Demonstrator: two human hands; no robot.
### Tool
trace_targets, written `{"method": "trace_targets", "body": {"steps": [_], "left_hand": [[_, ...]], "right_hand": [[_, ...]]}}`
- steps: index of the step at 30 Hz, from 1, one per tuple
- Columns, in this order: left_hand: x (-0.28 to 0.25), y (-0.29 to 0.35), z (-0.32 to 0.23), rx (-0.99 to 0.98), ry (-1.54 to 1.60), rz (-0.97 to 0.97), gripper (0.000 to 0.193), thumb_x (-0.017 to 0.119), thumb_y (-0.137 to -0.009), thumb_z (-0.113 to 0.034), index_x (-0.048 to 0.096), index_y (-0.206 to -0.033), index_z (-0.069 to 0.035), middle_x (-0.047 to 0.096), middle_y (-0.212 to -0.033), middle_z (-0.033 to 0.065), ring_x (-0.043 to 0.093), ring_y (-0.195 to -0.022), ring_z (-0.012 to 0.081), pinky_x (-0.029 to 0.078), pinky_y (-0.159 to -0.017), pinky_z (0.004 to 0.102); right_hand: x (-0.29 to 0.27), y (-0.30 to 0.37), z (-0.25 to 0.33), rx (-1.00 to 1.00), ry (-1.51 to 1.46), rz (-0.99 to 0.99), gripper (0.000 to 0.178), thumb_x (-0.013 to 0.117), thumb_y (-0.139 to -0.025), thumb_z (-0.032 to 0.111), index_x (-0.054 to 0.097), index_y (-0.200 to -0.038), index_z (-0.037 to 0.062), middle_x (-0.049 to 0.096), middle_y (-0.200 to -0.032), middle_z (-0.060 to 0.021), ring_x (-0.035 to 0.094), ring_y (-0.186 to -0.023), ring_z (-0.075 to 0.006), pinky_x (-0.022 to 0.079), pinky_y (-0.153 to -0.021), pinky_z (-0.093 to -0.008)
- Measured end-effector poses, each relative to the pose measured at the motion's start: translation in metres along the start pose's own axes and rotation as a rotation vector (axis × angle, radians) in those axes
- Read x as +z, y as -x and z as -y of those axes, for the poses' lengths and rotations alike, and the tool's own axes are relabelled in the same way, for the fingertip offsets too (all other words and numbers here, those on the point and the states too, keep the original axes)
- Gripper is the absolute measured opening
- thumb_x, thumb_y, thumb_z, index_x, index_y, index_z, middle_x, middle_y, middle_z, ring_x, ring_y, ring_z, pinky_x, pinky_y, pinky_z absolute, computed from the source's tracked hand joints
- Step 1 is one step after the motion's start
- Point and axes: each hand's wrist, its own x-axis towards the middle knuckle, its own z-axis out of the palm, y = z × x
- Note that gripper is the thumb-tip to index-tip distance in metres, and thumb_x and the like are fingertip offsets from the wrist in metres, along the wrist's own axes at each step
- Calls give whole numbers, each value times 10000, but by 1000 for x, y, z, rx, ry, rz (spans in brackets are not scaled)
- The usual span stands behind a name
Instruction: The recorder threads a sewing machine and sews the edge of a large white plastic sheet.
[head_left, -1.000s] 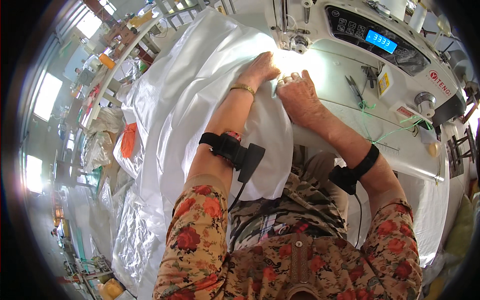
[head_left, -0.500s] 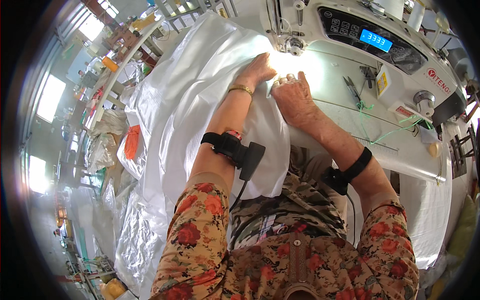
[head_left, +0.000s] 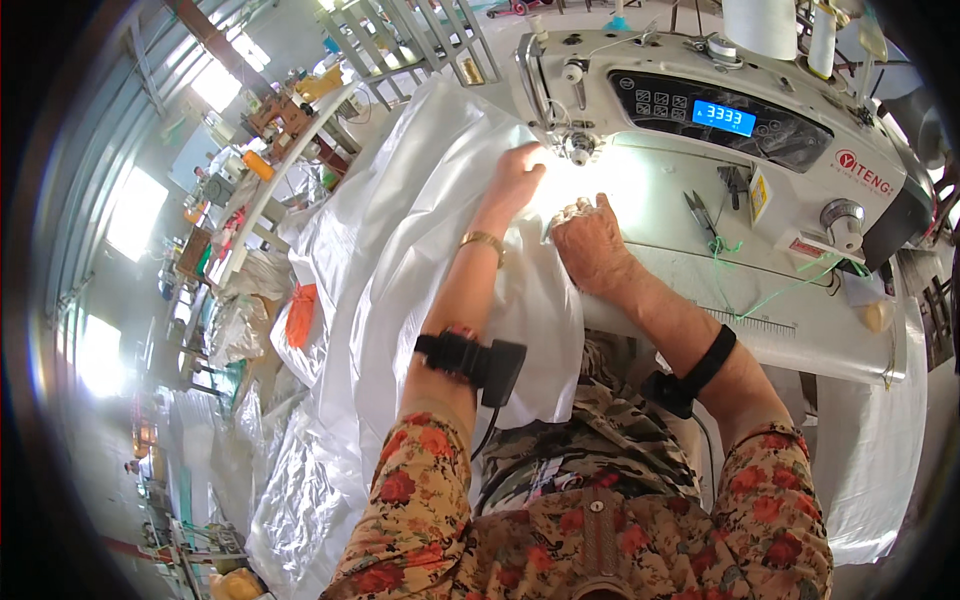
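Note:
White, shiny fabric (head_left: 400, 240) drapes in folds over the left of the sewing table and down across my lap. Left of the machine's needle area, my left hand (head_left: 515, 180) is closed at the fabric, its fingertips partly lost in glare. My right hand (head_left: 592, 245) is a little nearer to me and to the right, with fingers curled at the fabric's edge and the thumb raised. The sewing machine (head_left: 640, 85) stands just beyond both hands. Its needle area (head_left: 578, 148) is brightly lit, so stitching details there are washed out.
Thread snips (head_left: 700, 212) lie on the table right of my hands, with green thread (head_left: 728, 245) beside them. A ruler scale (head_left: 755, 322) runs along the table's near part. White thread cones (head_left: 760, 30) stand behind the machine. An orange piece (head_left: 301, 315) hangs at the left.
The whole view has shifted, with the machine lower and the left background further right. Both hands stay at the fabric near the needle area; my left hand looks more rounded.

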Motion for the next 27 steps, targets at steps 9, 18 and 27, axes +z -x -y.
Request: {"method": "trace_targets", "body": {"steps": [9,18,27], "left_hand": [[-57,31,-90,89,517,-382,200,632,-884,-182,632,-935,12,650,-814,46,597,-718,98,475,-654,246],[-47,31,-86,142,146,-371,120,621,-797,-23,613,-913,9,630,-873,43,588,-754,118,475,-692,269],[-51,27,-87,437,-96,-382,95,556,-893,-45,603,-957,6,636,-879,41,560,-771,104,460,-734,254]], "right_hand": [[-6,-3,7,-2,-89,35,163,547,-774,93,684,-844,40,675,-844,-124,649,-902,-277,328,-1014,-517],[-19,-3,5,-5,-152,111,200,570,-725,65,672,-872,-25,651,-927,-200,611,-998,-334,359,-1005,-536],[-12,-3,5,15,-148,48,154,582,-730,69,669,-831,-8,657,-896,-192,633,-945,-306,392,-982,-504]]}}
